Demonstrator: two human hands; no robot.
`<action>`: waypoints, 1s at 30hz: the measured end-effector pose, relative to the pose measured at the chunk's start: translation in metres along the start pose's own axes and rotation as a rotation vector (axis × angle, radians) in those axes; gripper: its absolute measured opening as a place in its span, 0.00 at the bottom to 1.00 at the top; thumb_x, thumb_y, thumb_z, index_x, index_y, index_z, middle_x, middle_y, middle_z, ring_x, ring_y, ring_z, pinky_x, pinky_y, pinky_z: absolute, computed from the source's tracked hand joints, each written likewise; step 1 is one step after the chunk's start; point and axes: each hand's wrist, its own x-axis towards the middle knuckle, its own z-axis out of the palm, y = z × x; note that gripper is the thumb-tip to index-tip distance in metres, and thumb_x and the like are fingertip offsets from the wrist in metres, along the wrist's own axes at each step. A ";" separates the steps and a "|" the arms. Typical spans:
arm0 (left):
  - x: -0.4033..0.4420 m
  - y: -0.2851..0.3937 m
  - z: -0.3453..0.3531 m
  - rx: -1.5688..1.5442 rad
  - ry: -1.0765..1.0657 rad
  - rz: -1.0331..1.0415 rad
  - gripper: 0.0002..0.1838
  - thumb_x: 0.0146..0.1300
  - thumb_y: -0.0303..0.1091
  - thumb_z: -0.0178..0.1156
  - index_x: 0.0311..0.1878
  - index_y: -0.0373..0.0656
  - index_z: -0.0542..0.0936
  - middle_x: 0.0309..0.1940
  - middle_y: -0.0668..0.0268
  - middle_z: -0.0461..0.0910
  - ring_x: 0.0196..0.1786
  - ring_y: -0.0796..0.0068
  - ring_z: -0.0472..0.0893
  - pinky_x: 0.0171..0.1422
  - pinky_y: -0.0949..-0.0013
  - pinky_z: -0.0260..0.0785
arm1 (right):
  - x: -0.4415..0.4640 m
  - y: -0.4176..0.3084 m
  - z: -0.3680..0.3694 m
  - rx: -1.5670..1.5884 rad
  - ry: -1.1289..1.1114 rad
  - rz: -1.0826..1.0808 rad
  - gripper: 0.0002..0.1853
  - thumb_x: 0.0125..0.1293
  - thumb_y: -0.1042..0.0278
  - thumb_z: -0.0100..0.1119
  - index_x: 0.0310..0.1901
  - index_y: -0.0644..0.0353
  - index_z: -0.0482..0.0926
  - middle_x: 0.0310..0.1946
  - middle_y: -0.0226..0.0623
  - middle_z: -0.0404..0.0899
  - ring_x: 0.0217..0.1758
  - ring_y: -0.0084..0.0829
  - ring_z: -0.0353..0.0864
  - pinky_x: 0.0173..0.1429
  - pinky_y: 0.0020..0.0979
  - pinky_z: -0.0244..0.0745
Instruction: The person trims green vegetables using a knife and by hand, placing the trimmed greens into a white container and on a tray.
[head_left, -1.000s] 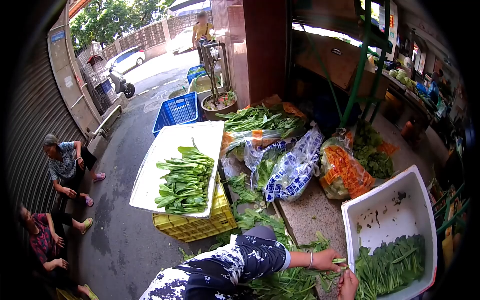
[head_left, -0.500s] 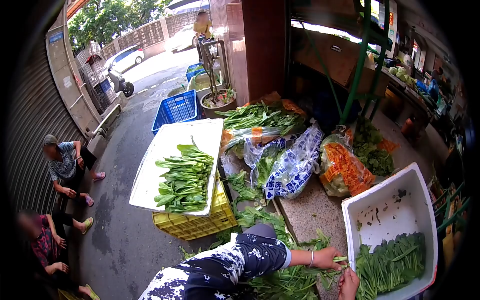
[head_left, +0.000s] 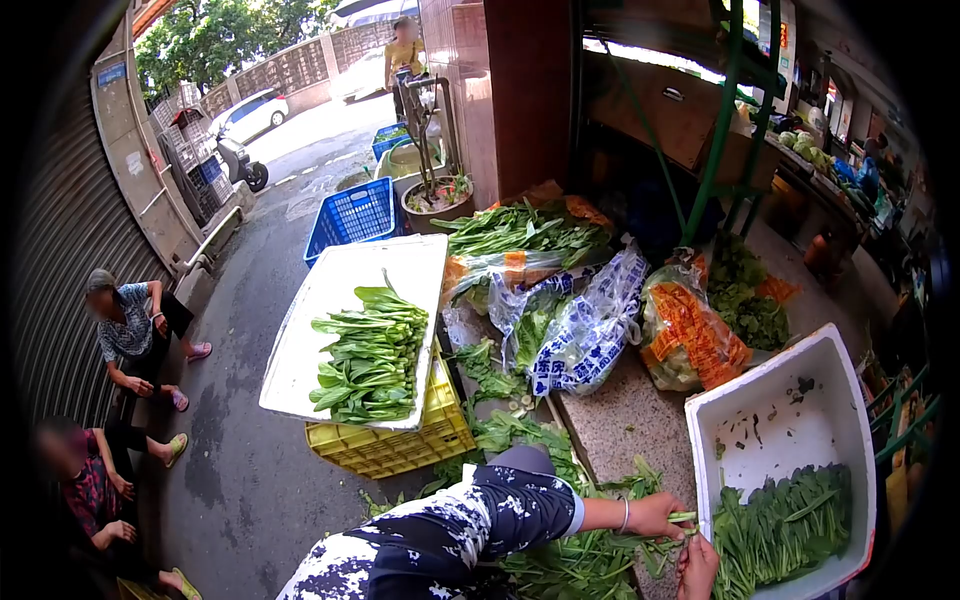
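My left hand (head_left: 657,517), with a bracelet at the wrist, is closed around green vegetable stems (head_left: 682,518) whose ends stick out to the right. Close below it, at the near wall of a white foam box (head_left: 704,450), my right hand (head_left: 697,568) has its fingers pinched at the same stems. Dark leafy greens (head_left: 785,530) lie in the lower part of that box. Loose leaves and stalks (head_left: 570,570) are spread under my left forearm. Further left, a bundle of leafy greens (head_left: 370,355) rests on a white foam lid (head_left: 300,345).
The lid sits on a yellow crate (head_left: 395,450). Beyond are a blue crate (head_left: 352,218), a potted plant (head_left: 437,205) and plastic bags of vegetables (head_left: 590,325). Two people (head_left: 135,330) sit at the left. Another person (head_left: 404,60) stands at the far end. A green metal frame (head_left: 715,150) rises behind.
Both hands stay nearly in place on the stems. The distant person in yellow has shifted slightly and stands more upright.
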 end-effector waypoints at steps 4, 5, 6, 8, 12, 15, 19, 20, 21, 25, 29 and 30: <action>0.003 -0.006 0.000 0.014 0.003 0.014 0.16 0.49 0.29 0.66 0.43 0.37 0.79 0.29 0.65 0.81 0.29 0.81 0.77 0.34 0.76 0.71 | 0.008 0.011 -0.003 -0.002 -0.005 0.002 0.16 0.65 0.56 0.51 0.43 0.60 0.78 0.24 0.24 0.70 0.23 0.16 0.64 0.26 0.20 0.59; 0.003 -0.005 0.000 0.014 0.003 0.013 0.16 0.49 0.29 0.66 0.43 0.37 0.79 0.29 0.65 0.81 0.29 0.81 0.77 0.34 0.76 0.71 | 0.009 0.013 -0.003 -0.001 -0.002 0.001 0.16 0.65 0.56 0.51 0.43 0.60 0.77 0.24 0.24 0.70 0.23 0.16 0.64 0.25 0.19 0.59; 0.002 -0.004 0.000 0.008 -0.008 0.006 0.16 0.49 0.29 0.65 0.43 0.37 0.79 0.29 0.65 0.81 0.29 0.81 0.77 0.34 0.76 0.71 | 0.010 0.014 -0.004 0.001 0.002 -0.001 0.16 0.65 0.56 0.51 0.43 0.60 0.77 0.23 0.23 0.70 0.23 0.16 0.64 0.25 0.19 0.59; 0.000 0.000 -0.001 0.002 -0.019 -0.002 0.16 0.49 0.29 0.65 0.43 0.37 0.79 0.30 0.65 0.81 0.29 0.81 0.77 0.35 0.75 0.71 | 0.012 0.017 -0.006 0.007 -0.014 0.013 0.16 0.65 0.56 0.51 0.43 0.60 0.77 0.23 0.23 0.70 0.22 0.15 0.64 0.24 0.19 0.58; 0.000 -0.001 -0.001 0.028 -0.015 0.007 0.16 0.50 0.29 0.65 0.43 0.37 0.78 0.30 0.64 0.81 0.30 0.80 0.77 0.36 0.75 0.71 | 0.012 0.019 -0.005 0.034 -0.021 0.008 0.16 0.65 0.56 0.50 0.43 0.60 0.77 0.22 0.22 0.69 0.19 0.14 0.63 0.21 0.18 0.56; 0.003 -0.007 0.000 0.010 -0.006 0.024 0.16 0.49 0.29 0.65 0.42 0.37 0.78 0.30 0.64 0.81 0.30 0.80 0.77 0.36 0.75 0.72 | 0.012 0.020 -0.003 0.025 -0.007 -0.025 0.15 0.65 0.56 0.50 0.41 0.59 0.77 0.21 0.22 0.69 0.19 0.14 0.63 0.20 0.18 0.56; 0.002 -0.006 0.000 -0.037 -0.009 -0.002 0.15 0.49 0.29 0.66 0.42 0.36 0.78 0.31 0.63 0.81 0.30 0.79 0.78 0.37 0.74 0.72 | 0.013 0.019 -0.005 0.020 -0.010 0.016 0.13 0.65 0.57 0.51 0.38 0.59 0.77 0.20 0.22 0.68 0.19 0.14 0.63 0.20 0.18 0.56; 0.002 -0.007 0.001 -0.038 -0.009 -0.003 0.15 0.49 0.29 0.66 0.42 0.36 0.78 0.31 0.63 0.81 0.30 0.79 0.78 0.37 0.74 0.72 | 0.013 0.020 -0.005 0.033 -0.008 0.001 0.13 0.65 0.58 0.51 0.37 0.59 0.77 0.20 0.22 0.68 0.19 0.14 0.63 0.20 0.18 0.56; 0.003 -0.008 0.001 -0.037 -0.010 -0.002 0.15 0.49 0.30 0.66 0.41 0.36 0.78 0.31 0.63 0.81 0.30 0.78 0.78 0.37 0.74 0.72 | 0.013 0.020 -0.005 0.046 -0.005 -0.015 0.12 0.64 0.58 0.52 0.36 0.58 0.77 0.20 0.22 0.68 0.19 0.14 0.63 0.20 0.18 0.56; 0.004 -0.009 0.001 0.016 0.000 0.011 0.15 0.48 0.31 0.67 0.40 0.37 0.79 0.31 0.63 0.81 0.31 0.77 0.78 0.37 0.73 0.71 | 0.013 0.020 -0.005 0.037 -0.009 0.004 0.11 0.64 0.59 0.52 0.37 0.58 0.77 0.20 0.22 0.68 0.19 0.14 0.63 0.20 0.18 0.56; 0.003 -0.007 0.001 0.033 0.006 0.006 0.15 0.47 0.31 0.67 0.39 0.37 0.79 0.30 0.62 0.81 0.31 0.76 0.78 0.37 0.72 0.71 | 0.016 0.025 -0.006 0.045 -0.009 0.005 0.12 0.64 0.59 0.52 0.38 0.59 0.77 0.21 0.22 0.69 0.20 0.14 0.64 0.22 0.18 0.57; 0.004 -0.009 0.001 0.040 0.014 0.014 0.15 0.47 0.31 0.67 0.39 0.37 0.79 0.30 0.62 0.81 0.32 0.75 0.79 0.38 0.72 0.71 | 0.017 0.027 -0.007 0.046 -0.007 0.000 0.12 0.64 0.59 0.52 0.38 0.59 0.77 0.21 0.22 0.69 0.20 0.14 0.64 0.22 0.18 0.57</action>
